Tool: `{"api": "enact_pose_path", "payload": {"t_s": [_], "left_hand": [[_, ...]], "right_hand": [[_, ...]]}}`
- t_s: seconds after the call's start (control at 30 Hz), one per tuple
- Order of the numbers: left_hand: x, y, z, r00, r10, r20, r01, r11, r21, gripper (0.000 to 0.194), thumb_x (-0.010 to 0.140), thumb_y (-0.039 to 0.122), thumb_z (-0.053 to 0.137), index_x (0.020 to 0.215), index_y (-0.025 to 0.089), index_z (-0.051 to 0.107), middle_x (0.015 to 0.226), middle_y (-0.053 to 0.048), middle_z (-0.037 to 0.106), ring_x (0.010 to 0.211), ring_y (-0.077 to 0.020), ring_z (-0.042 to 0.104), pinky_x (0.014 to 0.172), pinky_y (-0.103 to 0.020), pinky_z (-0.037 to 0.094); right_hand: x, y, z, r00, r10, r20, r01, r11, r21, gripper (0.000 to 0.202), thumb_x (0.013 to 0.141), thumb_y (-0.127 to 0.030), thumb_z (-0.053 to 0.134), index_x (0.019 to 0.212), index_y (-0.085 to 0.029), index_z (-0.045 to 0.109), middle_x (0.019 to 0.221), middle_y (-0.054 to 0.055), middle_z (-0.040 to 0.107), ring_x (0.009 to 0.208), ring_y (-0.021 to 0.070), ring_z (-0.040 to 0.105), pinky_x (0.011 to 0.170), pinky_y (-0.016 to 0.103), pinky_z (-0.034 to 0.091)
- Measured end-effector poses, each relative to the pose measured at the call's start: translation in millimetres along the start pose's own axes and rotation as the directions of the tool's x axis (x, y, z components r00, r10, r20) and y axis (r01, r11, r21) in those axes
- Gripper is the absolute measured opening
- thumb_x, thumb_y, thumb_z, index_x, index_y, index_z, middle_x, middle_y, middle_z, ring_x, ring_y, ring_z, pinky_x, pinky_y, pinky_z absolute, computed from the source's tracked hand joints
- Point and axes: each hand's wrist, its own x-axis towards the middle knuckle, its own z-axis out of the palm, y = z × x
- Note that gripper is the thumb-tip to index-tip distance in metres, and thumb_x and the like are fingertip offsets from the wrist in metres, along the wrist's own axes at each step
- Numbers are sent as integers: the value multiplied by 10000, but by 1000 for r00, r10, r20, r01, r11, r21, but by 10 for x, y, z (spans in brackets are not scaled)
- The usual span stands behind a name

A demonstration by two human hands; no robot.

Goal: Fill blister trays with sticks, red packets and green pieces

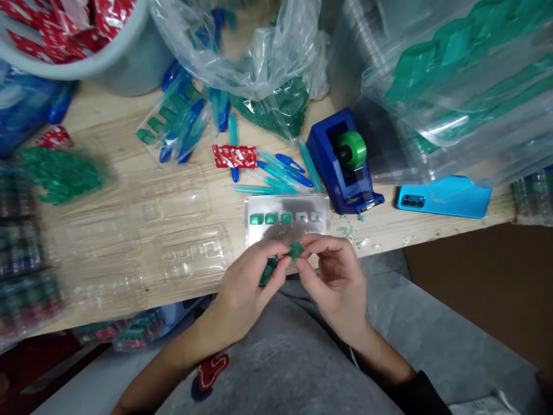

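My left hand [246, 288] and my right hand [339, 285] meet at the table's front edge. Between their fingertips they pinch a small green translucent piece [296, 251], whose kind I cannot make out. More dark green pieces [268, 271] show inside my left hand, partly hidden by the fingers. Just beyond my fingers lies a clear plastic blister tray [270, 202] with a row of small hollows. Several square green pieces [271, 218] sit in its left hollows. The tray's near part is covered by my hands.
A blue tape dispenser [330, 164] and a blue phone [444, 197] stand to the right. Blue-and-teal pen-like sticks [280, 173] and a red packet [234, 157] lie behind the tray. Clear trays [190, 253] cover the left. Behind are a bucket [125, 63] and a plastic bag [276, 57].
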Motion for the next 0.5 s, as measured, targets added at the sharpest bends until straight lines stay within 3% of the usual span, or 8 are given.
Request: {"api": "enact_pose_path", "payload": {"t_s": [0.13,0.23,0.5], "left_hand": [[1,-20,2,998,62,3,-62,993,99,98,930,118,488,956,184,555,817,-8,689,717,-119,673,692,-221,550],[-13,-14,-5,999,35,4,-35,996,82,95,931,128,488,941,193,556,818,-6,694,728,-118,678,691,-216,552],[-35,-8,23,997,76,-3,-76,992,101,88,927,125,483,922,184,549,769,-9,675,669,-112,651,642,-209,534]], "right_hand": [[-10,-13,-8,994,-96,52,105,967,-232,163,857,-104,616,951,-237,611,1030,29,677,984,150,662,870,305,551],[-14,-68,3,983,-165,86,185,902,-390,134,876,-117,602,959,-222,604,1040,56,681,989,165,668,852,310,564],[46,-155,27,985,-148,92,174,869,-463,116,857,-125,565,898,-232,546,1007,45,593,969,174,625,816,330,557]]}}
